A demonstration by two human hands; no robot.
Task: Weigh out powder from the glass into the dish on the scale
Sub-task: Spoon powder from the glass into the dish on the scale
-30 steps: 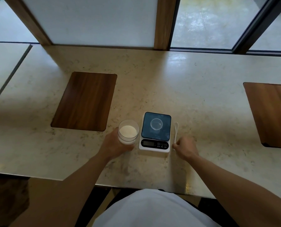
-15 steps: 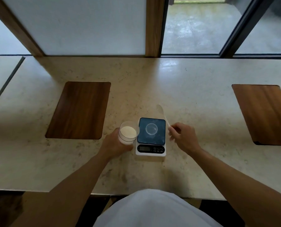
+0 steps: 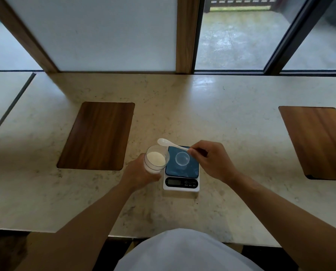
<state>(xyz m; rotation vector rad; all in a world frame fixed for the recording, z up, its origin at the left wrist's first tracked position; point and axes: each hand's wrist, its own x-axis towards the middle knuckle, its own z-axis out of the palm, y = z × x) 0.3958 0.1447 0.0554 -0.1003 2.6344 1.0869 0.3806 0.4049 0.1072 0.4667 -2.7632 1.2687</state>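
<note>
Step in hand: first scoop. Left hand [image 3: 138, 174] grips the glass [image 3: 155, 159] of powder [image 3: 156, 159], at 9 o'clock beside the scale [image 3: 181, 173]. Right hand [image 3: 210, 160] pinches the spoon [image 3: 170, 144], bowl over the rim. Dish [image 3: 182, 159] appears empty. Next: dip, lift level, tip into dish.

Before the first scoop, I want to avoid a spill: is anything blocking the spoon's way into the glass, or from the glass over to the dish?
Nothing visible does. The spoon, held by the right hand, hovers beside the open glass, held by the left hand. The empty dish sits uncovered on the scale right beside it.
</note>
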